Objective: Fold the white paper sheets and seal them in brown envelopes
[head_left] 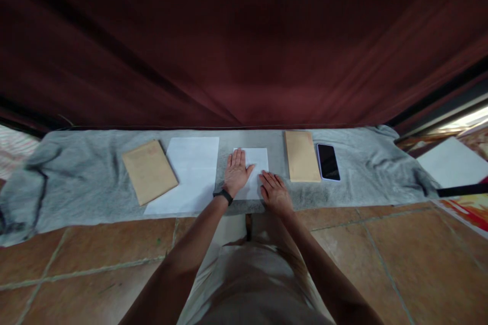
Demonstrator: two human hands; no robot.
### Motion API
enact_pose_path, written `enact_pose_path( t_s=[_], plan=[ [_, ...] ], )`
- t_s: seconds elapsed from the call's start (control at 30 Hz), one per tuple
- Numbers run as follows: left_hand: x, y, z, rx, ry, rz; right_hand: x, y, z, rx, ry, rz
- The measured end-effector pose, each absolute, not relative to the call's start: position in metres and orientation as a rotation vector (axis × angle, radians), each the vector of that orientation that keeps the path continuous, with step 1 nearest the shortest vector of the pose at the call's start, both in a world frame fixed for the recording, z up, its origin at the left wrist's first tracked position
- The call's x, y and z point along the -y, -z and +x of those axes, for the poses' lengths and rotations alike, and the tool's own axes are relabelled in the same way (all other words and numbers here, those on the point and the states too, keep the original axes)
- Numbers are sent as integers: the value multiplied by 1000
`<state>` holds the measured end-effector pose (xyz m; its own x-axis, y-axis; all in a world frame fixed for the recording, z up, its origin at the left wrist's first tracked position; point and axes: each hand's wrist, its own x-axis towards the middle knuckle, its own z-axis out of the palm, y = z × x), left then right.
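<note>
A small white sheet of paper (254, 158), perhaps folded, lies on the grey cloth in front of me. My left hand (237, 171) rests flat on its left part, fingers stretched forward and thumb apart. My right hand (275, 192) lies at its lower right edge, fingers extended and touching the paper's side. Neither hand grips anything. Left of them lies a larger white sheet (194, 172), with a brown paper envelope (150, 171) overlapping its left side. A second brown envelope or packet (303, 156) is to the right of my right hand.
A smartphone (328, 161) with a dark screen lies beside the right brown packet. The grey cloth (87, 177) covers a narrow bench and is wrinkled at both ends. A dark red curtain (244, 61) hangs behind it. Tiled floor (114, 249) shows below.
</note>
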<state>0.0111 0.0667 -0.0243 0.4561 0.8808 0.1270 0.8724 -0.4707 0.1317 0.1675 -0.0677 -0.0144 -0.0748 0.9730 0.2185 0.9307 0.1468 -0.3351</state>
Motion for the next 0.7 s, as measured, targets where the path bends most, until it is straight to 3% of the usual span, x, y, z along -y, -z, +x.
enact_pose_path(
  t_s=[0.33,0.7],
  plan=[
    [-66,21,-7,-1589,-369,2611,68,21,169,2055,-120,-1805],
    [12,14,-20,-1299,-362,2758,69,20,168,2045,-123,-1798]
  ],
)
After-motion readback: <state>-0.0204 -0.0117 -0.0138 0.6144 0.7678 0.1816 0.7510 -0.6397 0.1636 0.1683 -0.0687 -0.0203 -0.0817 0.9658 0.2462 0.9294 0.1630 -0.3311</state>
